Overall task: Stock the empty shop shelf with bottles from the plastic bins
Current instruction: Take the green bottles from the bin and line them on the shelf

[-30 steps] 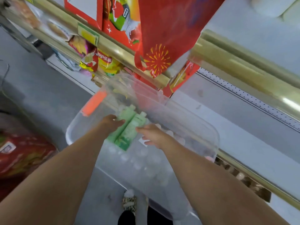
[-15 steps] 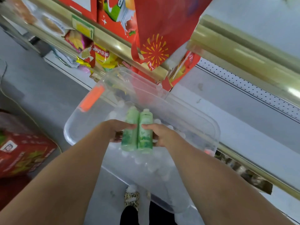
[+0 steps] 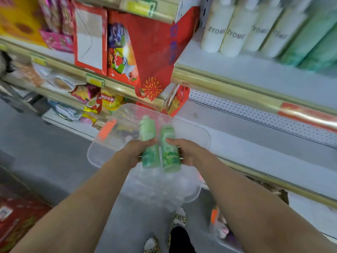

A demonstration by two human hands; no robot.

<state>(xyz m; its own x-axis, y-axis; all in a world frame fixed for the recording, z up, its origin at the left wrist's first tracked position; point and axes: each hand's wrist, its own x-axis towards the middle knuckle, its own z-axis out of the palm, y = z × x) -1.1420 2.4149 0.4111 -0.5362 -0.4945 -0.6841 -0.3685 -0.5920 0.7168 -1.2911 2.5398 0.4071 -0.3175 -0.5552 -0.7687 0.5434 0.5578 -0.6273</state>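
My left hand [image 3: 135,151] grips one green bottle [image 3: 148,143] and my right hand [image 3: 186,152] grips a second green bottle [image 3: 169,156]. Both bottles stand nearly upright, side by side, held above a clear plastic bin [image 3: 204,136] with an orange handle clip [image 3: 107,129]. Pale bottle caps show blurred inside the bin below my hands. To the right of the bin runs the bare white shelf [image 3: 264,156] with a gold front rail.
The shelf above [image 3: 255,70] holds white ZYOME bottles [image 3: 215,31] and green bottles [image 3: 313,42]. A red bag [image 3: 155,52] and snack packs [image 3: 107,101] fill shelves at left. A red box [image 3: 16,216] lies on the floor; my slippers [image 3: 178,220] stand below the bin.
Both hands have lifted the two green bottles out of the bin and turned them upright. The view has tilted up, bringing the upper shelf of bottles into sight.
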